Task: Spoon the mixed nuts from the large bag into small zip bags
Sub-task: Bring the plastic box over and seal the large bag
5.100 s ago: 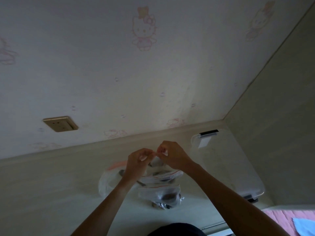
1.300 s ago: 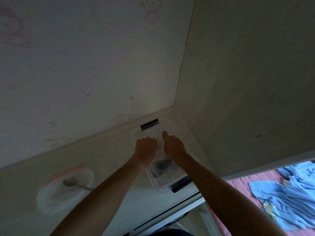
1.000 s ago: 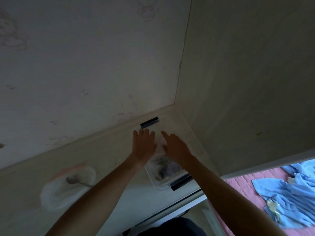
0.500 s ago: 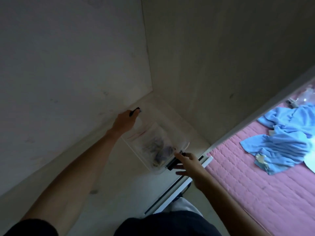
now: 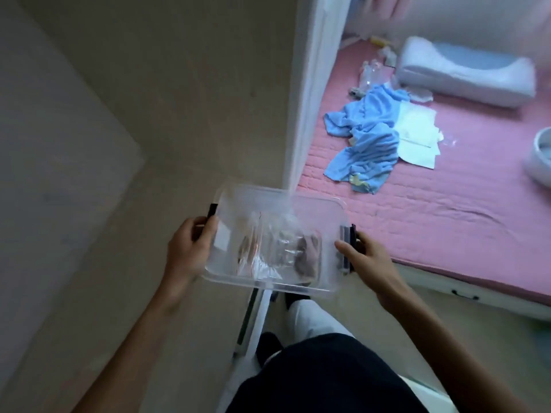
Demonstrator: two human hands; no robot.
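Both hands, left hand and right hand, are gripping the clear lidded plastic box holding filled small zip bags, suggesting bagging is finishing.

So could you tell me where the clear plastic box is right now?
In the head view, the clear plastic box sits centre frame, held between the left hand and right hand, near the pink bed.

At the right of the frame you see the bed with its pink quilted cover. On it lie a crumpled blue cloth, white papers touching its right edge, and a white pillow at upper right.
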